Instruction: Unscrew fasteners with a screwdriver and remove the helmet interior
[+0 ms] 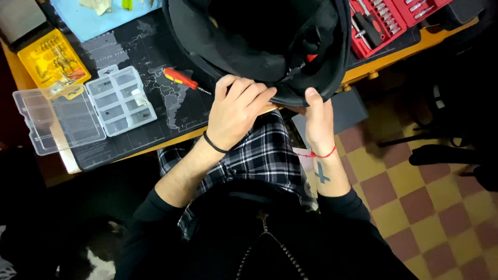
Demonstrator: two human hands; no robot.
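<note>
both hands [275, 111] on perhaps upturned bag [259, 41]

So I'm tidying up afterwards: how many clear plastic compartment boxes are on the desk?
2: an open clear organiser box left of the red-handled screwdriver, and a larger clear tray beside it at the desk's left edge. Others may be hidden.

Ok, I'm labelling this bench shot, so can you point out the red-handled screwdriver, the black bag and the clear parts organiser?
red-handled screwdriver [179, 78]: head view, on its red grip.
black bag [249, 36]: head view, on its dark outer fabric.
clear parts organiser [120, 100]: head view, on the compartment tray's middle.
</note>
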